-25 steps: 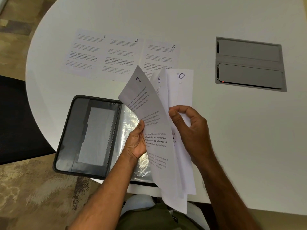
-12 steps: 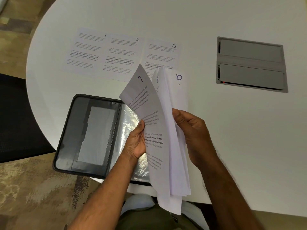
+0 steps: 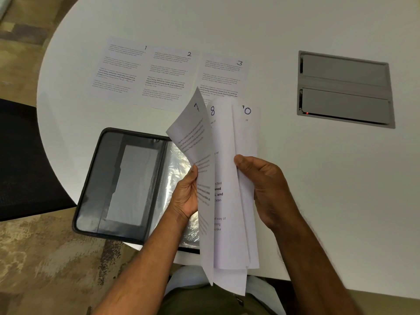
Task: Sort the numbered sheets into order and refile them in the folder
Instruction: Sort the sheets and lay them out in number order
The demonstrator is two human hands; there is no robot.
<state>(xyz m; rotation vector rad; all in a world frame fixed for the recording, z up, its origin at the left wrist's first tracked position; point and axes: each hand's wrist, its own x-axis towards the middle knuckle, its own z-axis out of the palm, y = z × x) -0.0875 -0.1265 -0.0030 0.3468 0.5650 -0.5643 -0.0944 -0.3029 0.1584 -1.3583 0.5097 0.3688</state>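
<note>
Paper fans between both hands: left hand grips sheet 7, right hand pinches the rest, 8 and 10 showing. Sorting continues; sheet 4 looks next, beside sheet 3 at twelve o'clock; folder open at nine

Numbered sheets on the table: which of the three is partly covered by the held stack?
Sheet 3, the rightmost of the row. Its lower edge is hidden behind sheet 7 of the held stack; sheet 1 and sheet 2 lie fully exposed.
</note>
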